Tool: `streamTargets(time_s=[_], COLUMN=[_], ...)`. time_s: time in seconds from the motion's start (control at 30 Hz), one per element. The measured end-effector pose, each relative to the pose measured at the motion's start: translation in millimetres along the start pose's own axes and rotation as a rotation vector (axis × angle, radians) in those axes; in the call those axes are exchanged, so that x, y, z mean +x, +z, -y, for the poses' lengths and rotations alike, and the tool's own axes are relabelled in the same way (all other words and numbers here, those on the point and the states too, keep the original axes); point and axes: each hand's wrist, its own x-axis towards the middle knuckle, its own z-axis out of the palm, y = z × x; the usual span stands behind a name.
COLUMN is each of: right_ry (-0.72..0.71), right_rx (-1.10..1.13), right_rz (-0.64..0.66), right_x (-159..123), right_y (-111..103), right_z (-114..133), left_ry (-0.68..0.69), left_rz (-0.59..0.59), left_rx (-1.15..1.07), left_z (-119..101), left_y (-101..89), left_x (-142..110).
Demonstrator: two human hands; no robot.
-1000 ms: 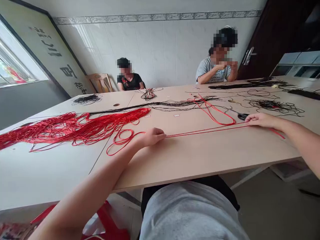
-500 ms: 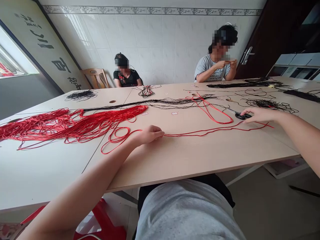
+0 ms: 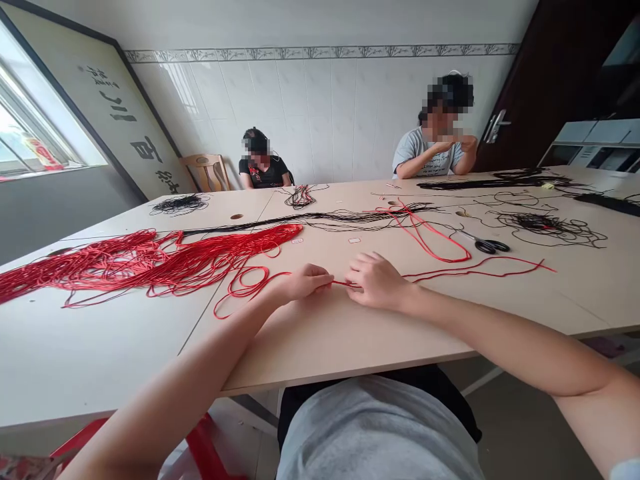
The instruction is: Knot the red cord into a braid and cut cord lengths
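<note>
Above the table [image 3: 325, 347], left hand [image 3: 305, 283] and right hand [image 3: 375, 281] pinch red cord [image 3: 450, 272], mostly hidden.

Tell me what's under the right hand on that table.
Under the right hand is the pale tabletop, with a red cord running from beneath its fingers to the left hand. The palm covers the rest, so what lies directly beneath it cannot be seen.
</note>
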Motion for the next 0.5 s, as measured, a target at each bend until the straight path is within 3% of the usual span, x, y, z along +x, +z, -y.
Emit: streamTargets(time_s=[0.17,0.27,0.4,0.5], right_ry=[0.224,0.318,0.275,0.209], right_rx=[-0.030,0.087,0.461,0.555], right_rz=[0.022,0.024,0.015,0.024], right_x=[-2.0,-1.3,-5.0,-16.1], right_y=[1.0,8.5,16.8,15.9], right_z=[-12.0,-14.6,-10.9,-11.6], left_ry=[0.017,0.019,-0.006,-0.031], left_rz=[0.013,0.012,-0.003,-0.019], left_rx=[0.029,0.044,0.009,-0.049], left_z=[0.6,-1.0,-0.5,0.9], left_y=[-2.2,-2.3,-2.6,-4.2], left_x=[0.5,-0.2,-0.9,-2.4])
